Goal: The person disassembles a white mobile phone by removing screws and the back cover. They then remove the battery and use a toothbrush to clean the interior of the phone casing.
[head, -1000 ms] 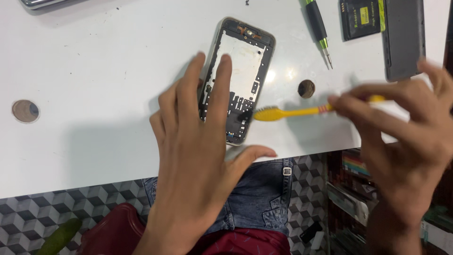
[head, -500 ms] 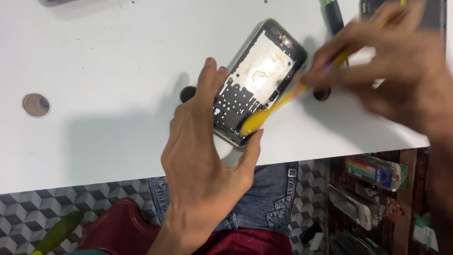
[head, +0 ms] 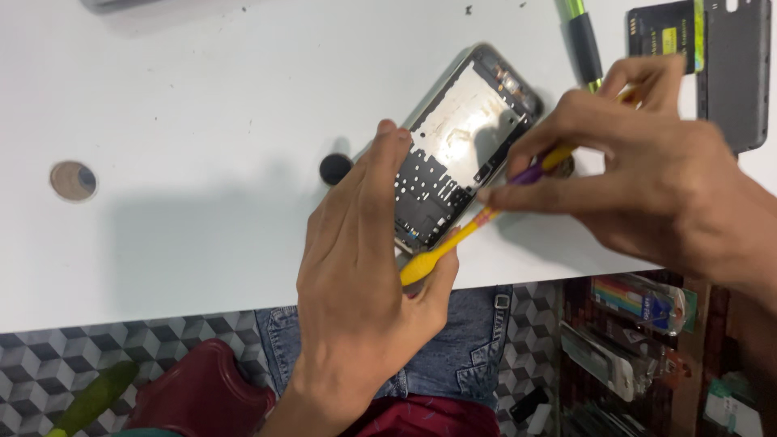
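- Since a half-second before, your right hand (head: 647, 170) slid the yellow brush (head: 453, 243) lower.
- Your left hand (head: 364, 275) pinned the opened phone (head: 461, 137) (flat on the table (head: 202, 121)).
- Right fingers gripped the brush; pressing hard could have damaged the exposed board.

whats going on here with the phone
A person sits at a white table with an opened phone with its back cover off. The left hand steadies the phone at its lower edge, while the right hand holds a yellow and purple brush-like tool, its yellow tip at the phone's lower corner. A dark grey back cover, a black battery and a green-handled screwdriver lie nearby.
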